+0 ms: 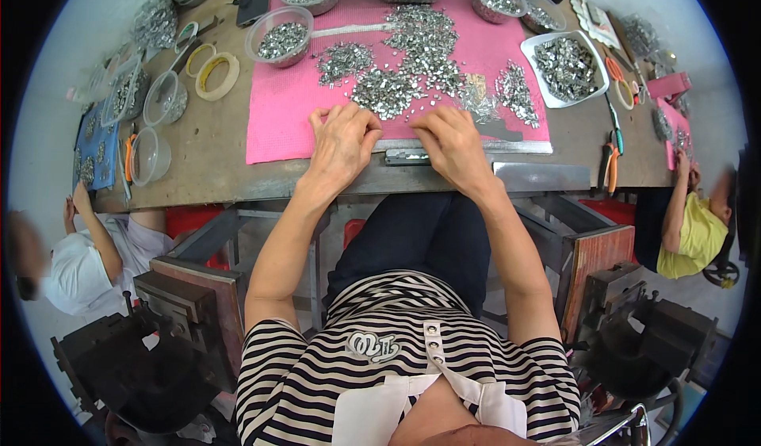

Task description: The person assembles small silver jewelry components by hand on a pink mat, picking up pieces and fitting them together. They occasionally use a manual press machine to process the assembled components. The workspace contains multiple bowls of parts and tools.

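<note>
My left hand (342,143) rests over the front of a pink mat (279,121), thumb and fingertips drawn together. Across from it my right hand (458,146) is also pinched. Whatever sits between either set of fingertips is too small to make out. Just beyond both hands lies a pile of small shiny metal pieces (388,93), which spreads back into a larger heap (424,38). Below the hands, at the table's front edge, is a narrow metal bar (406,157), partly covered by my right hand. Thin metal strips (479,101) lie beyond the right hand.
Tubs of metal pieces (281,42) line the mat's back, with a white tray (564,67) at right. Tape rolls (216,76) and clear cups (151,157) stand left. Orange-handled pliers (609,160) and a flat metal plate (541,176) lie right. Two people work at either side.
</note>
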{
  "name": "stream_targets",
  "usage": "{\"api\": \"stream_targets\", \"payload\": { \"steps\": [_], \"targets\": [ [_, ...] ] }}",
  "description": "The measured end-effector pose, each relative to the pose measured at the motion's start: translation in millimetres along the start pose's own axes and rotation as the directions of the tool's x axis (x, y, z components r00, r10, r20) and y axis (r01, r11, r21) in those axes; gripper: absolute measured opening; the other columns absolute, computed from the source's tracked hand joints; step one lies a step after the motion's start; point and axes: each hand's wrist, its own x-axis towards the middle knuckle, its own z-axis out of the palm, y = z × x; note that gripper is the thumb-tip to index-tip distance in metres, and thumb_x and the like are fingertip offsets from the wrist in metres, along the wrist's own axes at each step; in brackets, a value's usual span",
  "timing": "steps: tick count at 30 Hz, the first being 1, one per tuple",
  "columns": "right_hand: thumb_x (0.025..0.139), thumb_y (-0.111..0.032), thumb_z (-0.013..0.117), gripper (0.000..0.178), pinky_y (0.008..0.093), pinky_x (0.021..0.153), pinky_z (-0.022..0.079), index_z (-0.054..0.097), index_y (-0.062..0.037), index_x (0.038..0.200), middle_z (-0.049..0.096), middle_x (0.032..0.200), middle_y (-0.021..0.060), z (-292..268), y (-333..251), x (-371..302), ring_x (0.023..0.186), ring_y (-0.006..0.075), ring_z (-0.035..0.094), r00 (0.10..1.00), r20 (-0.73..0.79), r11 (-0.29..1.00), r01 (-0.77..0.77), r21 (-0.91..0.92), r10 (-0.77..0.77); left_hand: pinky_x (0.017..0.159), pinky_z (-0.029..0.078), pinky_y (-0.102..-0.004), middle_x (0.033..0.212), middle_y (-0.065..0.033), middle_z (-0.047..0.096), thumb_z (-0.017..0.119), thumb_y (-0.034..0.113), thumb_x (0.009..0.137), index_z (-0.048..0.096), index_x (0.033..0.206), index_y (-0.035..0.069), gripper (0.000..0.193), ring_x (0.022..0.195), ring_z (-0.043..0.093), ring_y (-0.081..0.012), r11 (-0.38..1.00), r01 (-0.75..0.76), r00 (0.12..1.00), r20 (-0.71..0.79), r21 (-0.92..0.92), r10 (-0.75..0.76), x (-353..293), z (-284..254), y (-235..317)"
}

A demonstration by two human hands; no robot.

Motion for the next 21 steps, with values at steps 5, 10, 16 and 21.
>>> {"api": "stream_targets", "payload": {
  "steps": [5, 10, 16, 21],
  "targets": [
    [0.090, -0.010, 0.073, 0.006, 0.0402, 0.085, 0.042, 0.071, -0.0062, 0.094, 0.063, 0.089, 0.0078, 34.5, 9.4, 26.1, 0.089, 0.0281, 0.062, 0.999, 0.037, 0.996, 0.037, -0.083, -0.034, 0.098, 0.033, -0.0475, 0.090, -0.0012, 0.064, 0.077, 0.015, 0.089, 0.071, 0.094, 0.011, 0.009, 0.091, 0.060, -0.0221, 0.998, -0.034, 0.999, -0.021, 0.054, 0.035, 0.2, 2.8, 0.5],
    [0.088, -0.011, 0.073, 0.007, 0.0430, 0.084, 0.044, 0.069, -0.0055, 0.088, 0.064, 0.085, 0.0093, 17.0, 11.0, 23.0, 0.085, 0.0293, 0.063, 0.995, 0.074, 0.998, -0.063, -0.016, 0.064, 0.095, 0.037, -0.0443, 0.086, -0.0042, 0.063, 0.071, 0.009, 0.092, 0.069, 0.095, 0.009, 0.004, 0.088, 0.061, -0.0233, 0.997, -0.001, 1.000, -0.013, -0.075, 0.000, -1.2, 0.9, 7.4],
    [0.090, -0.015, 0.074, 0.013, 0.0441, 0.080, 0.045, 0.070, -0.0032, 0.087, 0.070, 0.087, 0.0119, -15.4, 29.2, 2.5, 0.083, 0.0297, 0.067, 0.924, 0.219, 0.945, -0.325, 0.020, 0.313, 0.087, 0.044, -0.0408, 0.090, -0.0099, 0.066, 0.066, 0.005, 0.094, 0.065, 0.099, 0.005, 0.005, 0.089, 0.062, -0.0280, 0.925, 0.014, 0.999, 0.052, -0.380, 0.006, -6.3, 6.0, 37.2],
    [0.086, -0.009, 0.076, 0.009, 0.0422, 0.071, 0.048, 0.071, -0.0025, 0.090, 0.067, 0.083, 0.0122, -16.9, 29.9, -1.3, 0.074, 0.0291, 0.067, 0.970, 0.154, 0.979, -0.199, 0.045, 0.190, 0.080, 0.049, -0.0401, 0.094, -0.0118, 0.067, 0.066, 0.001, 0.093, 0.063, 0.100, 0.000, 0.008, 0.091, 0.061, -0.0308, 0.908, -0.096, 0.995, -0.020, -0.407, 0.096, -9.3, 21.9, 44.6]
  ]
}}
